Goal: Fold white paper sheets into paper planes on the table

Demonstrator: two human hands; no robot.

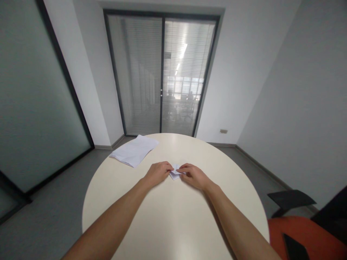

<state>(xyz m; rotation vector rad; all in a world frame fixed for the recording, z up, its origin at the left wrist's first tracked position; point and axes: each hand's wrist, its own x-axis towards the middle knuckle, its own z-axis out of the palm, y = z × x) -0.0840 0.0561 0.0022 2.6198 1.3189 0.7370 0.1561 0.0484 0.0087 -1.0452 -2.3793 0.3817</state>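
Here, the left hand [159,173] has fingers and thumb drawn together on the left side of a small folded paper [175,176], and the right hand [195,176] holds its right side in a narrow grip. The fingers cover both ends of the paper, so its full outline and the number of folds cannot be made out. It sits between the hands, in from the far edge of the round table [168,220], whose near edge is cut off, as are both forearms. By the table's far left edge lie white sheets [135,150]; how many is unclear. Beyond the right edge, an orange-seated chair [300,234] is only partly in view. Past the far edge, blinds [143,76] blur whatever stands behind the glass.
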